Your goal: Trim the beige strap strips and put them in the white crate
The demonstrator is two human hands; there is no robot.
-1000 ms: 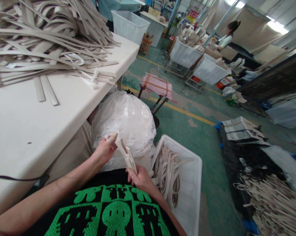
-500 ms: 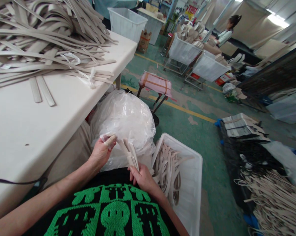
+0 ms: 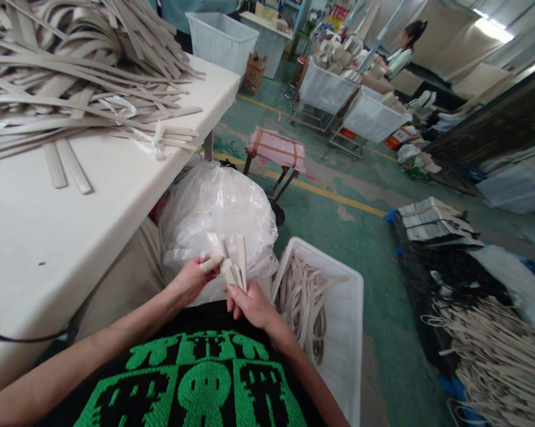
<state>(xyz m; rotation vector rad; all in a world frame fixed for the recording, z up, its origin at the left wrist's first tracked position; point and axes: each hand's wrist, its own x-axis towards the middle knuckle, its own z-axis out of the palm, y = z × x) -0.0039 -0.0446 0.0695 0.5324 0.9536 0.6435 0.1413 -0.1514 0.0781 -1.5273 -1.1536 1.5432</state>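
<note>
A small bundle of beige strips (image 3: 239, 261) stands up from my right hand (image 3: 252, 305), whose thumb and fingers are closed round its lower part. Their upper ends fan apart. My left hand (image 3: 196, 277), with a pale wrap on one finger, pinches at the left side of the bundle; its fingertips partly hide what they grip. Behind both hands bulges a clear plastic bag (image 3: 223, 201). Just right of my right hand, a white bin (image 3: 345, 320) holds loose long beige strips (image 3: 301, 302).
On my left a white table (image 3: 22, 255) bears a large heap of strips (image 3: 80, 65). A pink padded stool (image 3: 276, 148) stands ahead. More strips (image 3: 503, 362) lie on the floor at right. Far off, a person (image 3: 401, 56) is near loaded bins (image 3: 327, 86).
My left hand has moved right and slightly down, from apart to touching the strip bundle. The bundle's ends are more spread, and my right hand has risen a little. The view shifted slightly.
</note>
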